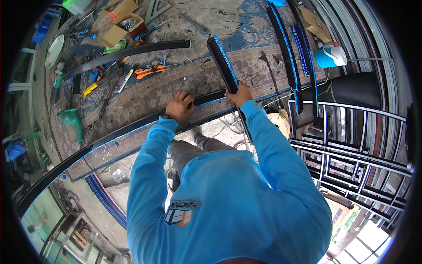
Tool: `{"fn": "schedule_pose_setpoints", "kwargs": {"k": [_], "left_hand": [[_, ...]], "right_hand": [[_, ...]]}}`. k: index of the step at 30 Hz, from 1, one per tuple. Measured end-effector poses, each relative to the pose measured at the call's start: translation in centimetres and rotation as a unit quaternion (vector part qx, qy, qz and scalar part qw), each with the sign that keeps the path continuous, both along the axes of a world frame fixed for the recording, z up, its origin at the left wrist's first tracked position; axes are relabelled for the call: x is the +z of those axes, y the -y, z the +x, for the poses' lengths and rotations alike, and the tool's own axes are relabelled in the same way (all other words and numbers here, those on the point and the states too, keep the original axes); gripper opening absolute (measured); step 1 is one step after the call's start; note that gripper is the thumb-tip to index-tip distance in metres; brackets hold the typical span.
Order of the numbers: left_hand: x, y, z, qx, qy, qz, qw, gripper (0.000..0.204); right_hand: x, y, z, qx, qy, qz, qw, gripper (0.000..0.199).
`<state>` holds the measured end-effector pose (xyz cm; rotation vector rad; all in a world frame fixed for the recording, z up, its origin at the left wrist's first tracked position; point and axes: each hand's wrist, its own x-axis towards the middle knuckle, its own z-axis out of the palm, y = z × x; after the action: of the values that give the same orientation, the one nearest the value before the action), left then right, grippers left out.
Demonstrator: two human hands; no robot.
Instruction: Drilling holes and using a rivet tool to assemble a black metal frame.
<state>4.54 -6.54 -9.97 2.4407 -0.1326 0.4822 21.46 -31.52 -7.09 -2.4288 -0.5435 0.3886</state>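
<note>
My right hand [241, 93] is wrapped round a short black profile bar [223, 64] with blue film along its edge. This bar lies crosswise at the right end of a long black profile bar [127, 127], also edged with blue film. My left hand [179, 106] rests over the long bar, left of the crossing, with its fingers curled in. Whatever may be inside those fingers is hidden. The long bar runs along the near side of a carpet-covered table [145, 99] and out past its left edge.
Orange-handled scissors [149, 71], a yellow cutter [90, 90], a green drill [71, 121] and another black bar [127, 53] lie on the table. An open cardboard box [123, 28] stands farther back. To the right are upright bars [285, 48], a blue-and-white jug [330, 56] and black frames [351, 163].
</note>
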Motion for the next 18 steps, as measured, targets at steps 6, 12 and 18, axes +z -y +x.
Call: {"fn": "schedule_pose_setpoints", "kwargs": {"k": [6, 12, 18], "left_hand": [[0.1, -1.2, -1.3, -0.020, -0.012, -0.007, 1.000, 0.023], [0.1, -0.6, -0.4, -0.025, -0.014, 0.022, 0.999, 0.020], [0.0, -0.2, -0.1, -0.009, 0.009, 0.022, 1.000, 0.016]], "right_hand": [[-2.5, 0.6, -0.5, -0.051, 0.026, 0.002, 0.998, 0.052], [-3.2, 0.8, -0.8, -0.062, 0.028, 0.032, 0.997, 0.057], [-2.6, 0.7, -1.0, -0.056, 0.026, 0.025, 0.998, 0.064]]}}
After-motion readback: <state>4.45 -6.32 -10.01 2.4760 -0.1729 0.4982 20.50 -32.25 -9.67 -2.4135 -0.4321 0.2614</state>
